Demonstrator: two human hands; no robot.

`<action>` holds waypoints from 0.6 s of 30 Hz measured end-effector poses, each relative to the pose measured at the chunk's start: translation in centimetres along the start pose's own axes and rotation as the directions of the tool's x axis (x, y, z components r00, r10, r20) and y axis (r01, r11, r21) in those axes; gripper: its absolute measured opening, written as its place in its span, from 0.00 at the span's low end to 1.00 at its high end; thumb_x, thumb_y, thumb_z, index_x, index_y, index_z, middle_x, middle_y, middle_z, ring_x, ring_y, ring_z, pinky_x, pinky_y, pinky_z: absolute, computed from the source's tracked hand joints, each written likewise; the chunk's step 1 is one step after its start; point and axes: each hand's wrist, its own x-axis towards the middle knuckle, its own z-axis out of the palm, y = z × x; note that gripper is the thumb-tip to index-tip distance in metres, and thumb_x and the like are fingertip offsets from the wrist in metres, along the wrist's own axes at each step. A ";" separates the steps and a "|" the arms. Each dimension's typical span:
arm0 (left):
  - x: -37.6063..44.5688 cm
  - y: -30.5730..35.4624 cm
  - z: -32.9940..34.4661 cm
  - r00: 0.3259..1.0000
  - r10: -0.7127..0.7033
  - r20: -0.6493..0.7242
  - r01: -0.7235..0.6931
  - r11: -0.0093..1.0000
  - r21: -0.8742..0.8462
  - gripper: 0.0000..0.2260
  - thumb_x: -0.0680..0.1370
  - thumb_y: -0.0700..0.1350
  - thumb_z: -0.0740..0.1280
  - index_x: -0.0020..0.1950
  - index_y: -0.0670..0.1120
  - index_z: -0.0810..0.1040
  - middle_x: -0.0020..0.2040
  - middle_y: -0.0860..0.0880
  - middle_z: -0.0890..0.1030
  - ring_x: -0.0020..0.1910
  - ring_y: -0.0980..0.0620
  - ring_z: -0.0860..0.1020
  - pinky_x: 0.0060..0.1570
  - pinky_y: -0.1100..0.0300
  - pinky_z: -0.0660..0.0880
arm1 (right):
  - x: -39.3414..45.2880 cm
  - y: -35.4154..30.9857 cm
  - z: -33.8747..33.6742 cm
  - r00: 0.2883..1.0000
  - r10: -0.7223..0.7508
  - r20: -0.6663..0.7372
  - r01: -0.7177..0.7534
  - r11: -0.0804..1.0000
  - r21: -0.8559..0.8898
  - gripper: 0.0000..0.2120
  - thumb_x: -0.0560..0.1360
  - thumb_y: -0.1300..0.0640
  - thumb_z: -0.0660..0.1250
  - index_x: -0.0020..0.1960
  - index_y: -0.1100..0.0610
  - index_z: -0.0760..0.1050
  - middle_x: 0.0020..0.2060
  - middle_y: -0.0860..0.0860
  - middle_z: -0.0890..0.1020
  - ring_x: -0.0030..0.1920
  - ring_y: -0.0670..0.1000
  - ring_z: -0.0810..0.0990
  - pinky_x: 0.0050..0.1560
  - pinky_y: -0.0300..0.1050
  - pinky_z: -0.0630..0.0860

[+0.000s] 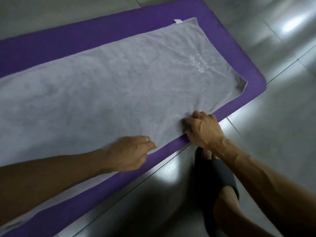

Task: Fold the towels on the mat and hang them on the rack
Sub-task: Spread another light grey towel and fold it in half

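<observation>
On the purple mat (51,47), a grey towel (102,86) lies flat. Left hand (130,153) and right hand (201,129) pinch its near edge, fingers curled. An uneven lift would probably skew the fold.

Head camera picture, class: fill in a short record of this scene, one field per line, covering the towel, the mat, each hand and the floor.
towel: grey towel spread flat along the mat, white tag at its far corner
mat: purple mat under the towel
left hand: left hand grips the towel's near edge
right hand: right hand grips the same edge, further right
floor: glossy grey tiles; foot in a black slipper beside the mat
rack: not in view
</observation>
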 end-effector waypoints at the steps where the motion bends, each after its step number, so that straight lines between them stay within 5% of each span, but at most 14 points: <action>1: -0.9 -0.1 -0.5 1.000 0.007 -0.006 -0.007 1.000 -0.014 0.12 0.72 0.46 0.61 0.52 0.46 0.80 0.43 0.51 0.78 0.39 0.54 0.77 0.36 0.66 0.71 | -0.4 -0.4 -0.6 1.000 0.013 0.015 -0.012 1.000 -0.027 0.09 0.71 0.52 0.64 0.47 0.55 0.79 0.45 0.54 0.78 0.48 0.60 0.77 0.47 0.51 0.71; 4: -5.3 0.0 -2.5 0.992 -0.083 -0.099 0.079 0.996 -0.048 0.15 0.72 0.49 0.60 0.53 0.46 0.78 0.46 0.50 0.78 0.42 0.52 0.77 0.39 0.64 0.71 | -1.4 -5.0 -2.4 0.998 -0.064 0.002 0.064 0.992 0.106 0.12 0.68 0.52 0.60 0.45 0.57 0.77 0.43 0.54 0.77 0.44 0.60 0.77 0.43 0.51 0.72; 8: -14.3 1.2 -1.5 0.878 -0.396 -0.268 0.400 0.915 -0.042 0.07 0.72 0.49 0.62 0.41 0.47 0.76 0.40 0.49 0.76 0.39 0.48 0.75 0.36 0.55 0.70 | -1.8 -14.3 -2.4 0.927 -0.376 0.006 0.358 0.886 0.295 0.12 0.66 0.51 0.64 0.46 0.55 0.76 0.43 0.52 0.75 0.43 0.57 0.76 0.41 0.51 0.75; 14: -21.1 0.4 1.6 0.792 -0.594 -0.143 0.611 0.769 0.186 0.15 0.76 0.52 0.58 0.51 0.46 0.80 0.48 0.46 0.79 0.49 0.44 0.74 0.47 0.52 0.65 | -2.2 -19.4 -0.4 0.755 -0.656 0.006 0.642 0.740 0.203 0.20 0.67 0.48 0.74 0.55 0.54 0.77 0.51 0.53 0.76 0.51 0.56 0.74 0.49 0.51 0.73; 18: -20.6 0.1 0.4 0.759 -0.646 -0.082 0.647 0.762 -0.026 0.11 0.82 0.44 0.56 0.55 0.47 0.78 0.51 0.49 0.78 0.53 0.48 0.75 0.52 0.55 0.68 | -0.8 -19.5 -1.4 0.731 -0.674 0.109 0.626 0.725 0.287 0.05 0.78 0.54 0.64 0.50 0.54 0.77 0.49 0.51 0.74 0.52 0.53 0.73 0.52 0.51 0.71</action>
